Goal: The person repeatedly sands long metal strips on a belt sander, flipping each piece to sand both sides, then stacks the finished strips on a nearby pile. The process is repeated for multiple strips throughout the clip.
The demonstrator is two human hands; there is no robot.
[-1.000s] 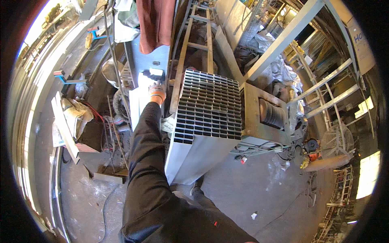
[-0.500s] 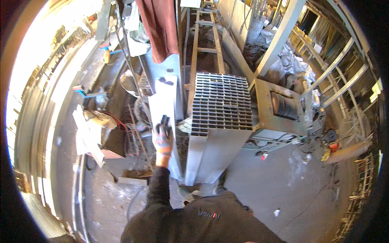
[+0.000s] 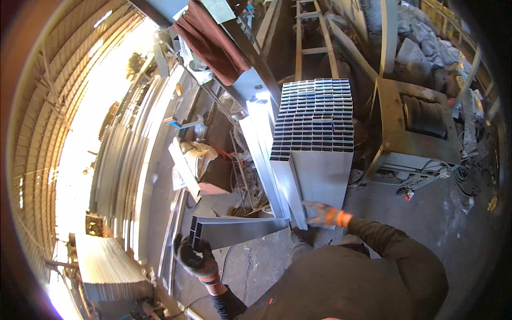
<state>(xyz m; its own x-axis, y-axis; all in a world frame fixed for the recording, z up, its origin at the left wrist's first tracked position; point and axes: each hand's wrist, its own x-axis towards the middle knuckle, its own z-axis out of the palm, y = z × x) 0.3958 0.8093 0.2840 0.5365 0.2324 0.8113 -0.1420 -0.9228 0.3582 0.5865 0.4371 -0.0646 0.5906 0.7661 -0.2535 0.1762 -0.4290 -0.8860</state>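
Two rectangular metal tubes (image 3: 240, 231) lie side by side, their hollow ends toward the left. My left hand (image 3: 198, 261), in a dark-palmed work glove with an orange cuff, curls around those ends. My right hand (image 3: 320, 214), gloved alike, has its fingers stretched out against the lower part of a tall stack of metal tubes (image 3: 322, 170). The stack's many open ends face up toward me. Beside its left side is a bright metal length (image 3: 261, 144), leaning or lying lengthwise; I cannot tell which.
A brown box-like machine (image 3: 394, 117) with a dark coil stands right of the stack. Long metal lengths (image 3: 120, 176) lie at the left. A red-brown cloth (image 3: 210, 45) hangs over a beam ahead. Scrap and a cardboard-coloured bundle (image 3: 200, 160) clutter the floor left of the stack.
My left hand has left the bright metal surface and now grips the ends of two tubes farther left. My right hand has come into view at the stack. The view has turned.
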